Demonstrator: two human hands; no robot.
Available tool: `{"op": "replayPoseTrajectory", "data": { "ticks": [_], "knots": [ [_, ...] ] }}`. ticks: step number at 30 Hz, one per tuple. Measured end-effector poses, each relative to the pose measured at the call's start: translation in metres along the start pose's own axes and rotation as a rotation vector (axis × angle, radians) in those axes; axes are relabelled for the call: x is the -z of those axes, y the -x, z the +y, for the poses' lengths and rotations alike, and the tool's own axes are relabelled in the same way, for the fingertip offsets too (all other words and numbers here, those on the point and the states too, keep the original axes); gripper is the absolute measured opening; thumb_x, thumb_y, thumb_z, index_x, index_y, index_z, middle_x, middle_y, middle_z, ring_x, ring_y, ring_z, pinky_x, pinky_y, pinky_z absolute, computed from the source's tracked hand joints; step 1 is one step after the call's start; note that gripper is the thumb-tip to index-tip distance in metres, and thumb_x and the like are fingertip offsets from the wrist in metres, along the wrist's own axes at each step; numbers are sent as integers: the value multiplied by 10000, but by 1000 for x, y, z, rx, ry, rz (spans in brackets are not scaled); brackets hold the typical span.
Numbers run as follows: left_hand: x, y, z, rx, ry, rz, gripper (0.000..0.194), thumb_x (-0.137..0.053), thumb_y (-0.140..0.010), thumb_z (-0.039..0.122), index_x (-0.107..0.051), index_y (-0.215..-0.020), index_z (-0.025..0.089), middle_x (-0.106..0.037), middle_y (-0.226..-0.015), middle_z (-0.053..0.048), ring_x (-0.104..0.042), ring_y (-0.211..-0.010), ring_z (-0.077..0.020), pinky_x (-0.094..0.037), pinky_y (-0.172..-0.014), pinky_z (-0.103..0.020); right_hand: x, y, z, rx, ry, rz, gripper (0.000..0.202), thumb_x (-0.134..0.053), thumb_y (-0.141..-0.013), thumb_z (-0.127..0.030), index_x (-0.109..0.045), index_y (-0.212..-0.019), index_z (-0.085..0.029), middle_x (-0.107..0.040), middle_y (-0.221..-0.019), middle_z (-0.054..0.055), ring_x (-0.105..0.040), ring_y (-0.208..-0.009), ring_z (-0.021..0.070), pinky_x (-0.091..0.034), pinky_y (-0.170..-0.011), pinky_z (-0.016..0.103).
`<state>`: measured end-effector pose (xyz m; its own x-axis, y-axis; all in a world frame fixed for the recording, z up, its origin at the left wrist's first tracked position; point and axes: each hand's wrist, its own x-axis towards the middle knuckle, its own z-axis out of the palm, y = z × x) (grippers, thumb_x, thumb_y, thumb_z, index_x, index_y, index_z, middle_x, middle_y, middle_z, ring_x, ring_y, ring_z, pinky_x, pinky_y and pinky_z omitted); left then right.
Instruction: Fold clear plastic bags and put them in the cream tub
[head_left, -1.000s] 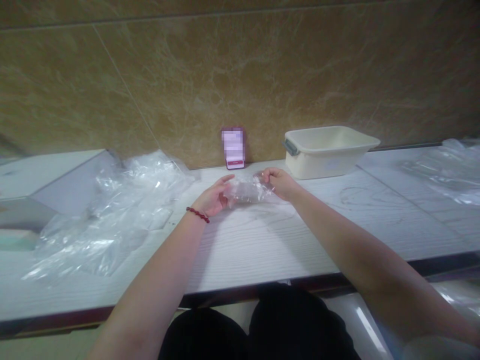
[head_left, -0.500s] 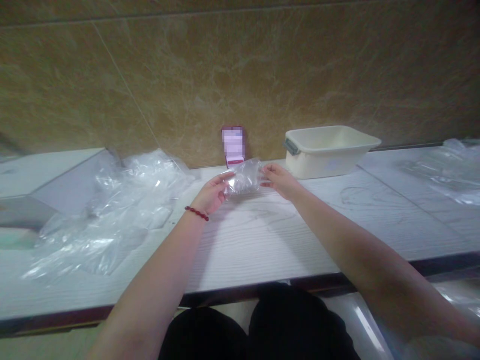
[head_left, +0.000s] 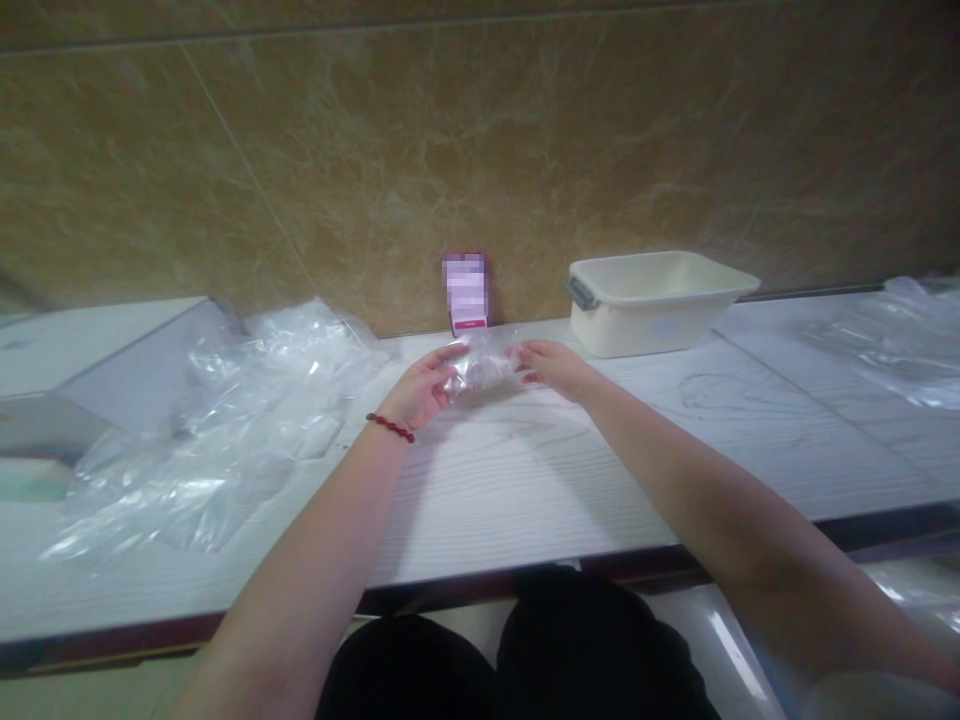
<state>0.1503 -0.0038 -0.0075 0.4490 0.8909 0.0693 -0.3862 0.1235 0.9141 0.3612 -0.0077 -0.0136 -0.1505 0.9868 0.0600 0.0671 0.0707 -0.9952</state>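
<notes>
A small clear plastic bag (head_left: pixel 484 362) is stretched between my two hands just above the white wood-grain table (head_left: pixel 510 480). My left hand (head_left: pixel 426 388), with a dark red bead bracelet at the wrist, grips the bag's left end between thumb and fingers. At the right end, my right hand (head_left: pixel 553 366) pinches the bag's edge with its fingertips. The bag looks crinkled and shiny; whether anything lies inside it I cannot tell. Close behind it a phone (head_left: pixel 468 292) leans upright against the wall.
To the right of the phone stands a cream plastic bin (head_left: pixel 645 325) with a grey handle. A heap of clear plastic bags (head_left: pixel 247 430) spreads on the left, beside a white box (head_left: pixel 112 360). More clear plastic (head_left: pixel 900 340) lies far right. A tiled wall (head_left: pixel 480 150) borders the table's back.
My right hand has come slightly down and left along the bag, which now sits a little lower and looks more bunched. My left hand keeps its hold almost in place.
</notes>
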Motion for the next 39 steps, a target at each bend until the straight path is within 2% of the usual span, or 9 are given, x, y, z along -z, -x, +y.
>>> {"op": "replayPoseTrajectory", "data": {
  "ticks": [4,8,17,24,28,31,34,39],
  "knots": [
    [0,1,1,-3,11,-25,299,-510,-684,43,-586,-927,200,-572,-994,-32,-566,-789,-134,-476,-746,-366,0,0,1,1,50,1,273,-572,-668,-391,-558,-813,-160,-557,-837,61,-521,-727,119,-441,-581,235],
    [0,1,1,8,12,-46,317,-516,-673,39,-582,-938,199,-570,-1003,-37,-565,-828,-158,-471,-758,-392,-2,3,-2,-88,12,-9,262,-616,-647,-327,-533,-832,-160,-563,-822,60,-542,-706,116,-454,-597,239],
    [1,1,1,30,41,-46,336,-519,-659,19,-583,-928,209,-583,-979,-19,-571,-790,-140,-465,-769,-410,-9,8,-7,-271,-62,-79,157,-536,-739,-267,-494,-812,-134,-589,-820,80,-568,-630,98,-467,-565,214],
    [3,1,0,27,47,-59,336,-528,-658,29,-581,-932,216,-572,-989,-17,-564,-809,-148,-473,-761,-411,-7,8,-6,-338,-160,-124,226,-507,-753,-338,-511,-801,-117,-597,-813,104,-579,-632,120,-475,-559,232],
    [3,1,-1,41,32,-48,333,-532,-655,27,-580,-930,208,-582,-962,-21,-564,-795,-145,-476,-760,-408,-9,9,-8,-297,-186,-105,216,-510,-750,-337,-470,-849,-149,-594,-761,72,-588,-614,127,-474,-546,240],
    [3,0,-1,37,31,-51,333,-531,-657,27,-579,-928,213,-578,-971,-15,-563,-815,-150,-476,-761,-407,-10,9,-8,-215,-178,-26,242,-562,-712,-284,-400,-872,-199,-587,-756,24,-588,-583,118,-462,-516,232],
    [3,0,-1,44,26,-49,340,-528,-659,28,-577,-936,219,-579,-970,-15,-567,-827,-157,-477,-758,-405,-10,8,-6,-126,-163,-6,300,-599,-668,-226,-364,-854,-225,-583,-773,-9,-588,-583,109,-425,-472,190],
    [4,0,-1,47,31,-36,352,-515,-659,22,-577,-940,224,-587,-961,-19,-571,-830,-162,-474,-759,-411,-7,6,-6,-60,-55,27,161,-538,-701,-231,-410,-796,-209,-578,-854,2,-575,-574,86,-338,-400,137]
  ]
}}
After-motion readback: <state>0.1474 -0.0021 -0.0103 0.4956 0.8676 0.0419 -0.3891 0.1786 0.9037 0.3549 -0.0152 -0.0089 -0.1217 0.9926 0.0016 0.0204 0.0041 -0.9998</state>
